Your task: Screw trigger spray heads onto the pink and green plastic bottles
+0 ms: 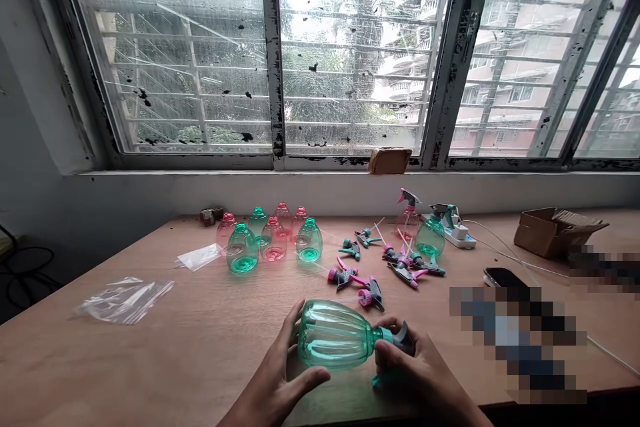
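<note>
A green clear spray bottle lies sideways between my hands near the table's front edge, its base to the left. My left hand cups the base end, with the thumb held off below it. At the neck, my right hand grips the grey and teal spray head, which sits on the bottle's mouth. Just beyond are several loose spray heads in pink and grey and in teal and grey. Behind to the left stand several headless bottles, green and pink.
Two bottles with heads, pink and green, stand by a power strip. Plastic bags lie at left. A cardboard box, a phone and a white cable are on the right. A blurred patch covers part of the table.
</note>
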Tool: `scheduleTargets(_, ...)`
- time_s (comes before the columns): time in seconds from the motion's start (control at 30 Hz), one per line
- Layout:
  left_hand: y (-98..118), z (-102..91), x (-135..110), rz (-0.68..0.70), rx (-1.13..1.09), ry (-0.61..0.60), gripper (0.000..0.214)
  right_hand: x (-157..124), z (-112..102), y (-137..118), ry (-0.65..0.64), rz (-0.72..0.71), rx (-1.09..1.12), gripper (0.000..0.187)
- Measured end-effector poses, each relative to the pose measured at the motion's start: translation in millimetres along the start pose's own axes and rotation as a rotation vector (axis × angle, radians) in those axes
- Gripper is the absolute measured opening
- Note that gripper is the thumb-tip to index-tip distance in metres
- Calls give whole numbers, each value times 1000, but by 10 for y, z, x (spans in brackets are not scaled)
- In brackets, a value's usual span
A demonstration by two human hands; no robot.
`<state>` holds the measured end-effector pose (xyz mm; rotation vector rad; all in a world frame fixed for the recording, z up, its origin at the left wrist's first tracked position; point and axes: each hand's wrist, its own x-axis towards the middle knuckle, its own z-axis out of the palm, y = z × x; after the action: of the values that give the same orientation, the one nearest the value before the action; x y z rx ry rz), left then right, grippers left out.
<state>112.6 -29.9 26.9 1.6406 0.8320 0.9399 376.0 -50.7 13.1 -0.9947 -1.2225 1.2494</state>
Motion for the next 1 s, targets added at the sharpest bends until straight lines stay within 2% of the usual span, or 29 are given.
scheduleTargets(0.2,-188,-41,75,72,106,36,99,6,-3,0,-12,-4,26,45)
scheduleTargets(0.37,-42,-20,50,35,167,53,104,7,-11,5,-10,-9,20,45)
scheduleTargets(0.5,94,4,5,13,44,27,88,3,-18,12,-19,-19,36,42)
scheduleTargets(0.77,16,-4,24,7,-53,-30,102,-6,-15,-2,-31,-23,46,40)
scheduleTargets(0.93,84,-15,7,-27,-75,-63,81,-8,-16,-15,-43,9,65,38)
scheduleTargets(1.0,103,-14,0,-17,-41,-55,83,-4,-16,-17,-39,10,73,38)
